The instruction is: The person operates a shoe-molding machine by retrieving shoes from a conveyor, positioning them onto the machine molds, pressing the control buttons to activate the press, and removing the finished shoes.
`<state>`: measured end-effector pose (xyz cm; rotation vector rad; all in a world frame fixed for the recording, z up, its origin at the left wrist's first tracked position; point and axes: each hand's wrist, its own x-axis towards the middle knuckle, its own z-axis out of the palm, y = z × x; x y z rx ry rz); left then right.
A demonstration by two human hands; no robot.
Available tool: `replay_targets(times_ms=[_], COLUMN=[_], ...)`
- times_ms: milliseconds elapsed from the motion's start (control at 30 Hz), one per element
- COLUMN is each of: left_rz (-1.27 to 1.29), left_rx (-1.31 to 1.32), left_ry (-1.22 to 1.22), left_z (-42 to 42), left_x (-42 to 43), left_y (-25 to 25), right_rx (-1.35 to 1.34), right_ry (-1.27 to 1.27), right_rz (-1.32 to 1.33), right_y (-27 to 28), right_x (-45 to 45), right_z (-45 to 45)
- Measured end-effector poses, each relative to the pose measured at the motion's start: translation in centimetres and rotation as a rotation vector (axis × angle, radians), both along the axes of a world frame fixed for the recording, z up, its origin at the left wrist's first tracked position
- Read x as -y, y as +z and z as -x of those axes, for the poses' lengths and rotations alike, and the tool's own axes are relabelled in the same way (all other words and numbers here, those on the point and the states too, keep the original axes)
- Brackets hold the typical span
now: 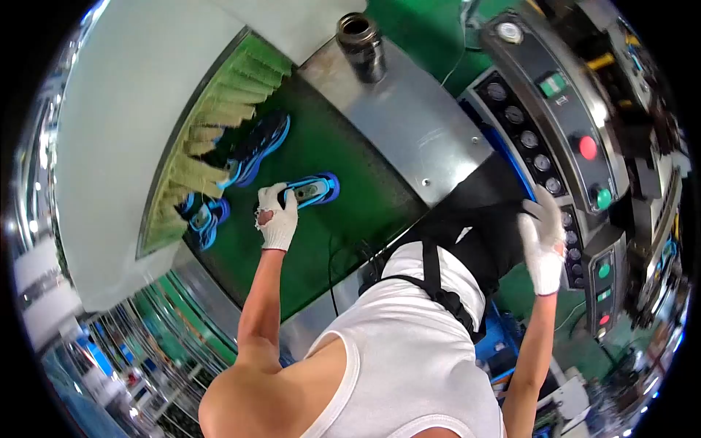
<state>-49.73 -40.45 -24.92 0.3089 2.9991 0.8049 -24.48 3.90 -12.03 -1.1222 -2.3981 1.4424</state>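
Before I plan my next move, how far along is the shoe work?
Possibly done: dark shoes with bright-blue soles lie by the yellow-green strip curtain, though belt direction is unclear. In hand: the white-gloved left hand holds a grey-and-blue shoe on the green belt. Left: probably releasing it; the white-gloved right hand is empty.

Table (343,226): plain deep green, edged in silver-grey. Shoe (314,190) at my left hand (277,219): blue rim, lighter blue trim, greyish interior. Farther shoe (263,146): black upper, bright blue sole. Strip curtain (219,109): yellow-green, striped by its folds. My gloves (542,244), tank top (409,358): plain white. Control panel (573,109): grey; buttons red (587,147) and green (603,198).
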Motion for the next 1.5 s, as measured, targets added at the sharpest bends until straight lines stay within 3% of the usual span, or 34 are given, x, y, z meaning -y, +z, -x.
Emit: replay_targets(times_ms=[33,67,100,167,233,300,367,433,500,533,600,700,733,767,833,867,933,1000,1133,1233,1267,1300,1400,1500], left_rz=[0.006,-0.031,-0.073,-0.194,-0.308,-0.427,-0.502,-0.511,-0.536,-0.405,-0.542,-0.628,-0.659,-0.672,-0.559,-0.494,-0.438,-0.395,-0.302,-0.458,-0.512,-0.527,-0.634,-0.682], left_rx=[0.041,0.002,-0.043,-0.058,-0.048,-0.043,0.056,0.059,0.114,0.352,0.026,-0.235,-0.258,-0.277,-0.15,-0.164,-0.169,-0.125,-0.091,-0.042,-0.23,-0.253,-0.236,-0.12], left_ry=[-0.041,-0.149,-0.265,-0.45,-0.69,-0.934,-1.159,-1.507,-1.843,-1.832,-1.994,-1.938,-1.921,-1.906,-1.84,-1.786,-1.671,-1.574,-1.528,-1.461,-1.47,-1.471,-1.538,-1.408], left_z=[0.9,0.9,0.8,-0.7,-2.8,-5.9,-8.7,-12.2,-15.7,-17.7,-21.0,-25.3,-26.5,-28.1,-31.2,-32.8,-35.7,-38.2,-42.4,-42.4,-42.8,-43.0,-43.0,-43.0], left_x=[-1.5,-3.3,-5.7,-12.1,-18.4,-24.9,-30.8,-36.5,-41.3,-42.5,-46.4,-53.3,-55.8,-59.0,-65.1,-68.5,-76.5,-82.8,-92.0,-98.6,-98.6,-98.6,-98.0,-94.2], left_y=[1.1,1.8,2.5,5.4,8.4,12.9,14.8,18.4,20.9,22.9,24.8,27.6,27.2,26.4,25.3,24.2,21.3,20.1,17.0,13.3,12.3,12.6,14.4,18.3], right_rx=[0.019,-0.1,-0.217,-0.172,-0.19,0.083,-0.04,-0.171,-0.134,-0.052,-0.028,-0.031,-0.099,-0.333,-0.349,-0.503,-0.626,-0.751,-0.635,-0.443,-0.384,-0.158,-0.554,-0.777], right_ry=[0.0,0.129,0.25,0.47,0.423,0.324,0.209,-0.059,-0.306,-0.402,-0.614,-1.007,-1.14,-1.25,-1.467,-1.535,-1.588,-1.677,-1.726,-1.596,-1.551,-1.345,-1.659,-1.767], right_rz=[0.09,-0.01,-0.125,-0.562,-0.792,-0.995,-0.799,-0.689,-0.54,-0.32,0.015,0.17,0.202,0.282,0.314,0.357,0.458,0.398,0.578,0.29,0.21,-0.108,0.513,0.617], right_y=[0.9,0.5,0.1,1.5,0.6,-2.9,-0.1,2.7,1.4,1.7,3.0,-1.3,-2.7,-2.5,-5.3,-6.3,-9.1,-10.9,-12.7,-15.3,-16.4,-16.0,-13.1,-11.7], right_x=[1.4,2.6,3.5,5.2,7.3,7.0,2.7,1.1,1.3,1.0,2.4,6.9,8.5,9.4,11.7,11.8,12.2,11.7,10.9,12.3,12.9,12.5,11.7,11.9], right_z=[1.3,2.0,2.9,4.8,5.7,6.1,0.8,-5.6,-10.8,-13.8,-19.5,-25.1,-26.3,-27.2,-28.7,-28.8,-30.0,-30.2,-31.9,-31.7,-31.7,-32.1,-31.5,-30.8])
